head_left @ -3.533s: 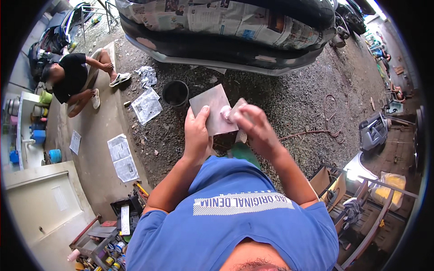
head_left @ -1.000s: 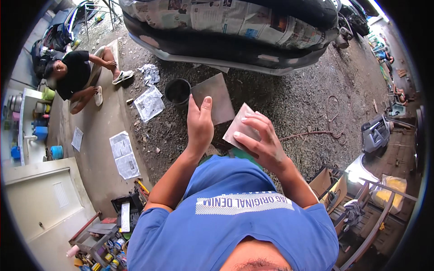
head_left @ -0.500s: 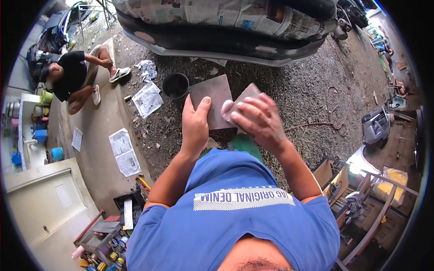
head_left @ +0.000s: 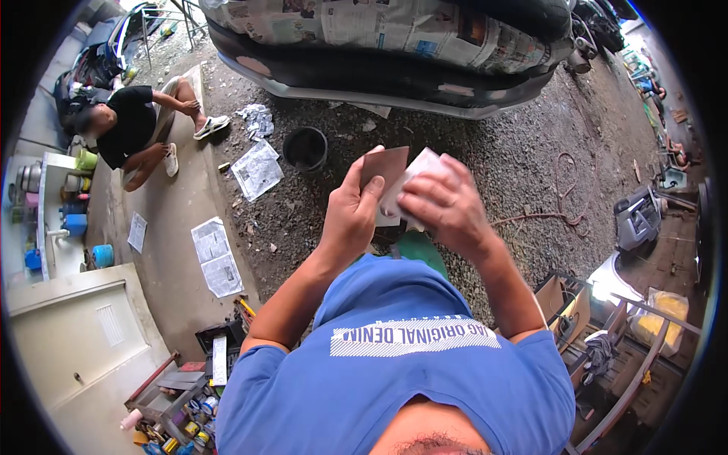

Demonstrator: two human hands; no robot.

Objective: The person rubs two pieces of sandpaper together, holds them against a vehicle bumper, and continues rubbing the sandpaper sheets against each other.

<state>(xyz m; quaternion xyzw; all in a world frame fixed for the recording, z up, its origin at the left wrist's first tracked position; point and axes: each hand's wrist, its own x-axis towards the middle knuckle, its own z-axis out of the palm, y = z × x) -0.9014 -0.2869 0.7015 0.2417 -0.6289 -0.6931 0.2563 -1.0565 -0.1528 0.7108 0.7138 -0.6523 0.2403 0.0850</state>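
My left hand (head_left: 350,206) grips a thin, flat, grey-brown plate (head_left: 388,162) by its edge, thumb on the face. The plate is tilted in front of my body. Close beside it, my right hand (head_left: 449,203) is closed on a smaller pale rectangular spreader (head_left: 426,161), its fingers across the near face and slightly blurred. Soft pinkish paste (head_left: 391,203) shows between the two flat pieces, partly covered by my right fingers. Whether the spreader touches the plate I cannot tell.
Ahead stands a dark car bumper (head_left: 364,95), newspaper (head_left: 356,26) covering the part above. A black bucket (head_left: 324,155) sits on the gravel beyond my left hand. At left, a person (head_left: 129,125) sits near newspaper sheets (head_left: 256,171). A cord (head_left: 542,216) lies right.
My left hand has tilted its plate, so its face looks narrower. My right hand has turned the spreader and still holds it near the plate. The view has shifted slightly.
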